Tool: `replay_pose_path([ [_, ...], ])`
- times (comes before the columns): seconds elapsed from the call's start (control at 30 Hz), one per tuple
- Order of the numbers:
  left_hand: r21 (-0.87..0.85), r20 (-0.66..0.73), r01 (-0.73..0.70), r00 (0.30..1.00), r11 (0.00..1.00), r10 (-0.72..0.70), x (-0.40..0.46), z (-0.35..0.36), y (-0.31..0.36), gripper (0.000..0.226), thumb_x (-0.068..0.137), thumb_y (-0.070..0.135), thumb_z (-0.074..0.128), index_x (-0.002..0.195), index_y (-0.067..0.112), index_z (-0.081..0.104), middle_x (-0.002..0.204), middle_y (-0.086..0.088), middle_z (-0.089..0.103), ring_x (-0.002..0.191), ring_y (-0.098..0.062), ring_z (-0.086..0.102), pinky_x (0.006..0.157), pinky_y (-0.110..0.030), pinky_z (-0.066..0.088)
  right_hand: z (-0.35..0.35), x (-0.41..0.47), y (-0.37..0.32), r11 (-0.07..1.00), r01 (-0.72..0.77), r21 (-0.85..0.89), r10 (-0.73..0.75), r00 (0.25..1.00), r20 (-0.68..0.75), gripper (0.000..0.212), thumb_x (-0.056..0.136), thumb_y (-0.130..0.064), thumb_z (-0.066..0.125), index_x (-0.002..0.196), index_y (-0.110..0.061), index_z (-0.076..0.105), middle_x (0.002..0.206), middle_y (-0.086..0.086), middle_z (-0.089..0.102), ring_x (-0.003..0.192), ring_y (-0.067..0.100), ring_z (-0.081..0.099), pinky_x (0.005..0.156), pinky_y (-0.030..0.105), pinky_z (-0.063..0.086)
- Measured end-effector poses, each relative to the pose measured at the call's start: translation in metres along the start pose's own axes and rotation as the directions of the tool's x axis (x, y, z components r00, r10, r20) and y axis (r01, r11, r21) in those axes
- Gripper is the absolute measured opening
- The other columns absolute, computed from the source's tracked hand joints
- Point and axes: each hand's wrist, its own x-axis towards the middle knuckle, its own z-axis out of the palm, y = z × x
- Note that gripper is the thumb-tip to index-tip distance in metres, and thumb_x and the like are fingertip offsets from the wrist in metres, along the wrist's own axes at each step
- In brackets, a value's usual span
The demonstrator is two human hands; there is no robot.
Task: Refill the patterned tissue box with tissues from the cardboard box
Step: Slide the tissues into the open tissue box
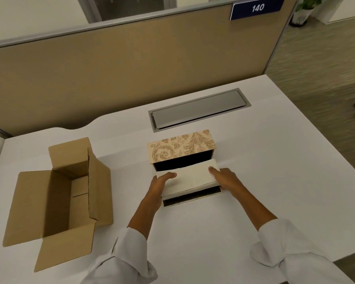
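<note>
Head view: both hands' fingers (pixel 166 175) clasp the tissue stack (pixel 190 178) over the open patterned tissue box (pixel 181 145).

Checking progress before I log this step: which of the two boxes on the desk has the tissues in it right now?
The patterned box, between both hands, holds the white tissue stack. The plain cardboard box on the left stands open, no tissues visible inside.

The only readable text is the number "140", in white slanted digits on a dark blue sign (pixel 257 8) with a white edge, fixed at the top of the tan partition (pixel 131 68) behind the desk. The cardboard box (pixel 57 193) shows no print, and the patterned tissue box (pixel 180 146) bears only a leaf ornament, no words
</note>
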Motion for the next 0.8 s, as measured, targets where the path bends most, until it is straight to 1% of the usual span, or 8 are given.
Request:
replay_pose_path([
  [0.17,-0.003,-0.096,0.012,0.995,1.0,-0.012,0.003,0.002,-0.004,0.087,0.075,0.042,0.076,0.145,0.016,0.032,0.152,-0.008,0.036,0.135,-0.032,0.035,0.107,-0.046,0.033,-0.001,-0.001,-0.003,0.997,0.031,-0.069,-0.031,0.999,-0.007,0.067,0.094,-0.058,0.045,0.137,-0.007,0.05,0.135,0.016,0.058,0.117,0.033,0.059,0.096,0.042,0.053],
  [0.27,0.06,-0.212,-0.002,0.977,0.998,0.014,0.002,0.006,-0.006,0.074,0.082,0.039,0.072,0.141,0.012,0.036,0.145,-0.01,0.046,0.128,-0.033,0.046,0.099,-0.044,0.042,0.001,-0.003,-0.005,0.992,0.04,-0.118,-0.043,0.999,-0.016,0.067,0.096,-0.057,0.044,0.138,-0.006,0.048,0.136,0.017,0.057,0.119,0.033,0.058,0.091,0.038,0.05],
  [0.47,0.243,-0.312,-0.098,0.934,0.965,0.173,-0.006,0.006,-0.016,0.073,0.086,0.039,0.069,0.141,0.009,0.033,0.141,-0.016,0.05,0.123,-0.036,0.053,0.098,-0.046,0.049,0.0,-0.012,-0.008,0.976,0.038,-0.213,-0.049,0.998,-0.044,0.068,0.098,-0.054,0.043,0.143,-0.004,0.042,0.144,0.018,0.052,0.127,0.034,0.053,0.096,0.039,0.047],
  [0.53,0.315,-0.341,-0.171,0.898,0.933,0.28,-0.013,0.007,-0.018,0.074,0.085,0.04,0.07,0.142,0.009,0.033,0.141,-0.016,0.05,0.125,-0.036,0.051,0.099,-0.046,0.048,-0.006,-0.021,-0.015,0.973,0.069,-0.22,-0.102,0.985,-0.139,0.072,0.094,-0.056,0.048,0.145,-0.006,0.04,0.144,0.017,0.053,0.128,0.035,0.053,0.1,0.042,0.047],
  [0.6,0.496,-0.352,-0.314,0.78,0.81,0.518,-0.024,0.007,-0.022,0.069,0.084,0.037,0.071,0.138,0.009,0.039,0.142,-0.015,0.049,0.128,-0.033,0.047,0.102,-0.047,0.046,-0.016,-0.031,-0.03,0.941,0.23,-0.248,-0.306,0.893,-0.332,0.067,0.091,-0.054,0.056,0.141,-0.01,0.046,0.137,0.012,0.06,0.122,0.033,0.058,0.095,0.043,0.05],
  [0.7,0.795,-0.065,-0.5,0.492,0.343,0.868,-0.042,0.015,-0.037,0.045,0.083,0.026,0.071,0.122,0.009,0.054,0.132,-0.015,0.056,0.123,-0.029,0.05,0.1,-0.043,0.047,-0.023,-0.035,-0.073,0.739,0.545,-0.397,-0.671,0.649,-0.359,0.05,0.089,-0.043,0.065,0.128,-0.013,0.057,0.126,0.007,0.065,0.114,0.026,0.06,0.087,0.035,0.05],
  [0.73,0.823,0.067,-0.53,0.449,0.205,0.891,-0.048,0.021,-0.044,0.04,0.083,0.024,0.07,0.118,0.009,0.058,0.13,-0.015,0.059,0.122,-0.03,0.052,0.1,-0.045,0.048,-0.021,-0.033,-0.093,0.672,0.602,-0.432,-0.735,0.612,-0.292,0.048,0.089,-0.043,0.064,0.127,-0.014,0.058,0.128,0.007,0.064,0.115,0.025,0.059,0.088,0.034,0.049],
  [0.8,0.841,0.276,-0.541,0.466,0.024,0.84,-0.054,0.039,-0.057,0.039,0.084,0.023,0.068,0.12,0.009,0.06,0.134,-0.016,0.059,0.128,-0.035,0.051,0.104,-0.052,0.046,-0.011,-0.024,-0.134,0.553,0.649,-0.522,-0.801,0.587,-0.118,0.053,0.09,-0.048,0.059,0.131,-0.015,0.057,0.134,0.008,0.062,0.122,0.027,0.055,0.096,0.04,0.047],
])
